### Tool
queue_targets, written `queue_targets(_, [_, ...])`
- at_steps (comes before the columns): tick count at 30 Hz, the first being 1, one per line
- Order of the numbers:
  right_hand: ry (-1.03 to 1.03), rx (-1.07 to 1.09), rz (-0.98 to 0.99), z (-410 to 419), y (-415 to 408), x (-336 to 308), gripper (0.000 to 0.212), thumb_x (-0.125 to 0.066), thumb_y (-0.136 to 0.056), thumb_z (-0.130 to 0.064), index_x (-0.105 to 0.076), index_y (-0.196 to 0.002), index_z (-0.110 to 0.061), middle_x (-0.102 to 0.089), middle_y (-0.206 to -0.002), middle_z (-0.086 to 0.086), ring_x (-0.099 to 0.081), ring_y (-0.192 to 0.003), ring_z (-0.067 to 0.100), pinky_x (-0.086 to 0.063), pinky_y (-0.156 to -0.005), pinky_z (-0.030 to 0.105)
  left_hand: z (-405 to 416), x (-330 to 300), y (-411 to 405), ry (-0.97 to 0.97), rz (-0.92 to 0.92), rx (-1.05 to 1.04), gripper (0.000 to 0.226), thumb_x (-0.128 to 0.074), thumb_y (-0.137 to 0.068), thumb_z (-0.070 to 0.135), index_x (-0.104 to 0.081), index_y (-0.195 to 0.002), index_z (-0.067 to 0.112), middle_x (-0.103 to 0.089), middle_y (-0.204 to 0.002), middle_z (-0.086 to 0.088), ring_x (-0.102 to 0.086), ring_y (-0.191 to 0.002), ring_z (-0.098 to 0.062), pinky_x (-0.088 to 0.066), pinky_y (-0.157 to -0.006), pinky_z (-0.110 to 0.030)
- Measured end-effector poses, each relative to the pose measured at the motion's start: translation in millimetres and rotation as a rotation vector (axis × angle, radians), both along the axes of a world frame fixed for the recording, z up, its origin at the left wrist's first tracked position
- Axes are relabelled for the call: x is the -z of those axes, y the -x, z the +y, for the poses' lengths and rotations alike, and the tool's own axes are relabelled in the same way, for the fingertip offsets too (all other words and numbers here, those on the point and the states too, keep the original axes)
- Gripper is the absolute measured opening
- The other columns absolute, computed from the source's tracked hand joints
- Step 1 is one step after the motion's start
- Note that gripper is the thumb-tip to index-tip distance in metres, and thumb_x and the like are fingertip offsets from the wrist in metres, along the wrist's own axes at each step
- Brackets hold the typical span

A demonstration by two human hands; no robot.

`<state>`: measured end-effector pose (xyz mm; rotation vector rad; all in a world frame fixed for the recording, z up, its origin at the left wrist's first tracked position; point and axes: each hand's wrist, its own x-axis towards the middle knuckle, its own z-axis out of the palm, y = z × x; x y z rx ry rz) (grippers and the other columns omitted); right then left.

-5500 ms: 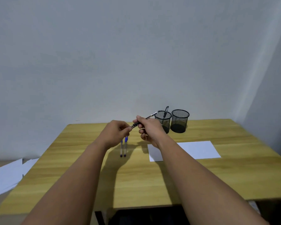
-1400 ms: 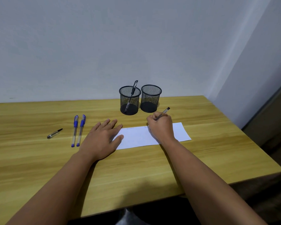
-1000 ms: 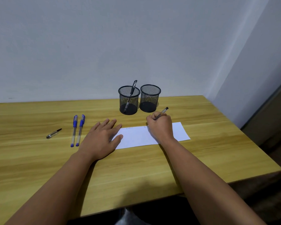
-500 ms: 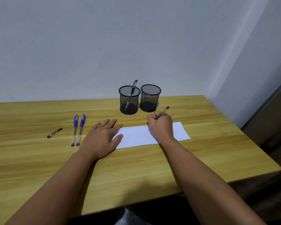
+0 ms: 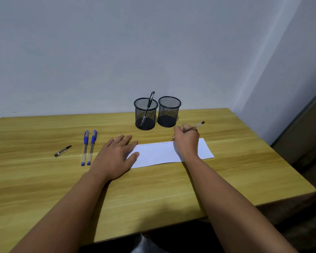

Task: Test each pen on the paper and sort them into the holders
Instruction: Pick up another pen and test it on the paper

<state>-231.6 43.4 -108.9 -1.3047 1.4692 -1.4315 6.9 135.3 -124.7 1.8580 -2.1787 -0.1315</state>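
My right hand (image 5: 187, 141) grips a black pen (image 5: 195, 126) over the far edge of the white paper (image 5: 159, 154); its tip is hidden behind my fingers. Two small scribbles show near the paper's far edge. My left hand (image 5: 115, 155) lies flat with spread fingers, pressing the paper's left end. Two black mesh holders stand behind the paper: the left holder (image 5: 145, 114) contains one black pen (image 5: 148, 106), the right holder (image 5: 169, 111) looks empty. Two blue-capped pens (image 5: 88, 147) lie side by side left of my left hand. A pen cap (image 5: 62, 151) lies further left.
The wooden table (image 5: 153, 189) ends at a near edge close to my body and a right edge beyond the paper. A grey wall rises right behind the holders.
Since half a second ago my right hand has shifted a little to the right along the paper's far edge, and the pen leans flatter. My left hand stays put on the paper.
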Motion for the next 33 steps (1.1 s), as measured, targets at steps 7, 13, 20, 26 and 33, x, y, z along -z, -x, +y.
queue_targets(7, [-0.048,-0.012,-0.145,-3.0,5.3,-0.5,0.036,-0.06,-0.093,-0.004,-0.039,-0.064,-0.003,-0.041,-0.059,0.012,-0.053,-0.047,0.017,-0.042,-0.056,0.036,-0.3,0.0,0.2,0.0,0.005,0.002,0.075,-0.013,-0.089,0.07,-0.033,-0.155,0.039,-0.02,-0.167,0.01,-0.008,-0.156,-0.012,-0.008,-0.126,-0.039])
queue_targets(13, [-0.148,-0.175,-0.191,-1.5,2.1,-7.1,0.044,-0.074,-0.101,-0.02,-0.051,-0.064,-0.012,-0.059,-0.059,0.008,-0.056,-0.053,0.019,-0.045,-0.05,0.029,-0.1,1.1,-0.1,0.001,0.001,-0.006,0.068,-0.02,-0.094,0.066,-0.035,-0.154,0.039,-0.021,-0.167,0.009,-0.009,-0.156,-0.012,-0.008,-0.126,-0.039])
queue_targets(20, [-0.18,-0.301,-0.16,13.8,8.2,-35.9,0.035,-0.082,-0.095,-0.023,-0.057,-0.076,-0.008,-0.053,-0.062,0.008,-0.056,-0.053,0.017,-0.058,-0.056,0.026,17.6,-16.5,2.6,0.132,0.19,-0.064,0.069,-0.037,-0.094,0.064,-0.044,-0.152,0.027,-0.043,-0.158,0.001,-0.026,-0.151,-0.022,-0.027,-0.121,-0.04])
queue_targets(26, [-0.115,-0.297,-0.174,27.8,-3.2,-56.5,0.026,-0.076,-0.1,-0.03,-0.069,-0.089,-0.006,-0.063,-0.066,0.005,-0.055,-0.05,0.014,-0.059,-0.051,0.024,42.0,-42.9,-54.9,0.326,-0.009,-0.364,0.054,-0.04,-0.093,0.048,-0.057,-0.139,0.025,-0.06,-0.137,0.001,-0.049,-0.128,-0.024,-0.044,-0.099,-0.046])
queue_targets(33, [-0.107,-0.336,-0.227,37.9,-23.5,-70.1,0.022,-0.067,-0.106,-0.025,-0.07,-0.096,-0.005,-0.066,-0.075,0.012,-0.055,-0.048,0.014,-0.049,-0.042,0.023,64.3,-45.6,-115.7,-0.071,-0.03,-0.633,0.045,-0.054,-0.092,0.04,-0.059,-0.135,0.027,-0.054,-0.139,-0.006,-0.047,-0.125,-0.032,-0.047,-0.097,-0.048])
